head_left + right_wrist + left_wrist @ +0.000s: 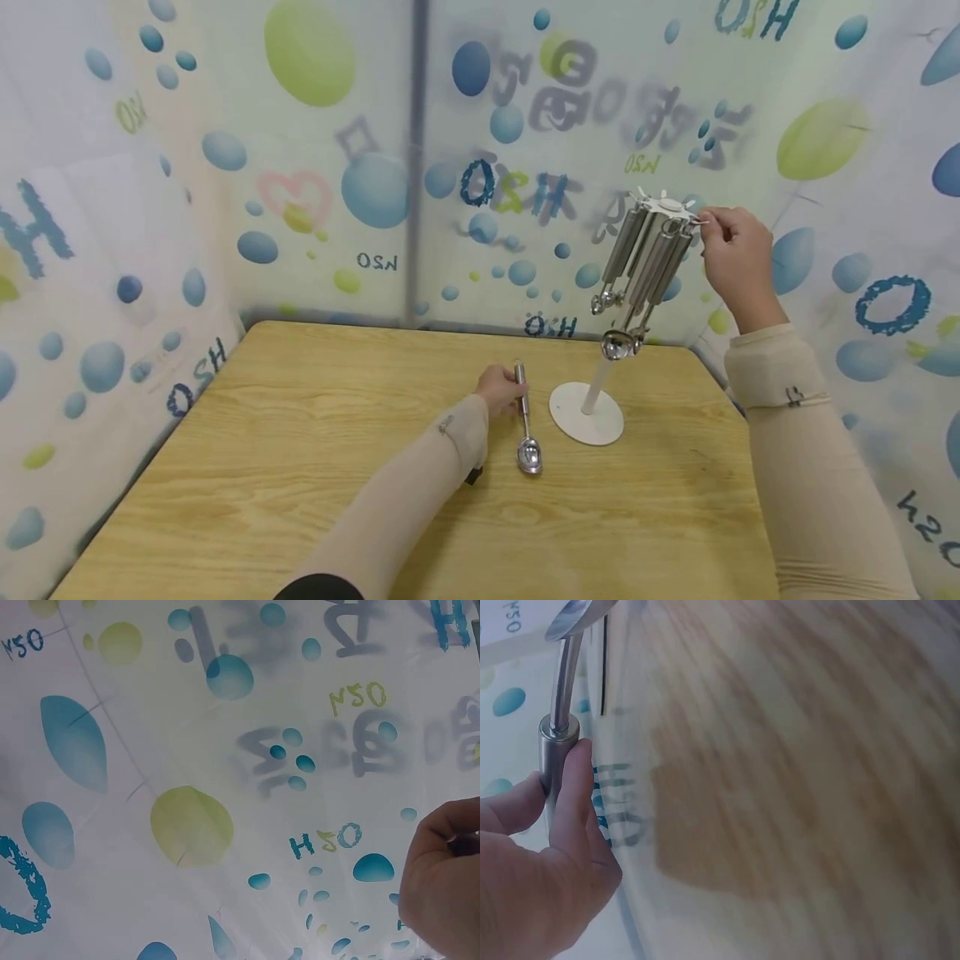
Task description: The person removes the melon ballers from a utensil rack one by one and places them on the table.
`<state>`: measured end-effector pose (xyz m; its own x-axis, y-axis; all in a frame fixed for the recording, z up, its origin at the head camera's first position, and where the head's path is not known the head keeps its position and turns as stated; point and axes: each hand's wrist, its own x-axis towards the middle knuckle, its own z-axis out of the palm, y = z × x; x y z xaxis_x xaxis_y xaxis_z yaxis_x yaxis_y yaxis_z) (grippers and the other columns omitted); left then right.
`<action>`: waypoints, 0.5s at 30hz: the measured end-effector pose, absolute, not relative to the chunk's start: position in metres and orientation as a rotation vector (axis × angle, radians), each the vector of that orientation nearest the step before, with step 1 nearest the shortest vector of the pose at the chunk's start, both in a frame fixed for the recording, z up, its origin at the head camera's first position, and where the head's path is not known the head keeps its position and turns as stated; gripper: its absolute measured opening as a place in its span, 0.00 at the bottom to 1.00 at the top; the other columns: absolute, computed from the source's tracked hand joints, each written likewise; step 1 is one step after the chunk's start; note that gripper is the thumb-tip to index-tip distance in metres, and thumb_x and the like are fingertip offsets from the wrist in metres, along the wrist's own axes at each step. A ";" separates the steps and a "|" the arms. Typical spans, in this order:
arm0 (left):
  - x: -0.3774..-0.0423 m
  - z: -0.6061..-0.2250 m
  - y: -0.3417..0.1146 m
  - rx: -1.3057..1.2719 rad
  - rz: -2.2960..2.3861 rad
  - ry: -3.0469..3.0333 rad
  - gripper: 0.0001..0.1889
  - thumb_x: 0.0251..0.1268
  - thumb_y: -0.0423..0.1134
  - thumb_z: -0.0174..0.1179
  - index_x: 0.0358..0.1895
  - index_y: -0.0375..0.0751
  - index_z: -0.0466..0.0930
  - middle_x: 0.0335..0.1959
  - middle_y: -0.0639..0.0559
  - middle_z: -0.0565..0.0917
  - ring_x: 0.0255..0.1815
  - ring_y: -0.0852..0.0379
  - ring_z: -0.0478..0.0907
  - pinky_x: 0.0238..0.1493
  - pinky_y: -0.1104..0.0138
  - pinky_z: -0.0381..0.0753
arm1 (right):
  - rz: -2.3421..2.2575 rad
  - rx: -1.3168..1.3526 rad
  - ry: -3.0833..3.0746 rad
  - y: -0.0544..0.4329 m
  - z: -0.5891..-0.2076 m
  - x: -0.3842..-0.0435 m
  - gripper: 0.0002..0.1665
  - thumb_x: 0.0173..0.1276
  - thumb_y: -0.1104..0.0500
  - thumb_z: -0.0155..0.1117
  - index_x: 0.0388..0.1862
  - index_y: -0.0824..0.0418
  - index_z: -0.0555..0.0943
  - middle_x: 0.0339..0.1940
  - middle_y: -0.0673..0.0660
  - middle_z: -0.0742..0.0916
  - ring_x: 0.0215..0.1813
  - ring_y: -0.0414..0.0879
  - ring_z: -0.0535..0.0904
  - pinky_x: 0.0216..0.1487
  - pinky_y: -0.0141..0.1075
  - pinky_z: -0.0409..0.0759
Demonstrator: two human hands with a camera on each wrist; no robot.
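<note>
My left hand [501, 389] pinches the thick steel handle of an ice cream scoop [529, 455], its bowl pointing down toward me. In the left wrist view, thumb and fingers press on either side of the handle [553, 761]. To the scoop's right stands a white rotating utensil rack [568, 417] with a round base. Several steel-handled utensils [651, 258] hang from its top, bowls downward. At the rack's top right, my right hand [741, 258] pinches the end of a hook with thumb and forefinger. The right wrist view shows those fingers [442, 892] curled at the edge, the hook hidden.
A wooden table [300, 442] lies under the rack and scoop. Behind it and on both sides hang curtains [315, 167] printed with blue and green dots and letters, close to the table's edges.
</note>
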<state>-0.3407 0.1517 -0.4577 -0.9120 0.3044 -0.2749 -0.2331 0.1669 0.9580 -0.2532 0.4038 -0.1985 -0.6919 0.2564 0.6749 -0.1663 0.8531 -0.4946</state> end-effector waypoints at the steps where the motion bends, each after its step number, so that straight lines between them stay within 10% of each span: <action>1: -0.342 -0.459 0.153 0.044 1.782 2.054 0.12 0.69 0.27 0.64 0.52 0.26 0.78 0.43 0.39 0.82 0.45 0.45 0.85 0.44 0.61 0.88 | 0.680 -0.063 -2.230 0.404 -0.198 -0.253 0.26 0.83 0.49 0.48 0.58 0.68 0.84 0.32 0.50 0.74 0.32 0.36 0.67 0.36 0.34 0.65; 15: -0.355 -0.472 0.159 -0.043 1.651 2.198 0.10 0.63 0.26 0.69 0.43 0.29 0.79 0.35 0.42 0.82 0.34 0.50 0.85 0.34 0.65 0.87 | 0.647 -0.069 -2.241 0.403 -0.198 -0.254 0.26 0.83 0.50 0.48 0.58 0.68 0.83 0.38 0.58 0.78 0.36 0.42 0.67 0.37 0.35 0.64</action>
<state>-0.3546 0.1590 -0.4718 -0.9236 0.2058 -0.3234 -0.2534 0.3054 0.9179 -0.2536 0.4029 -0.1982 -0.6895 0.2483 0.6804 -0.1527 0.8685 -0.4716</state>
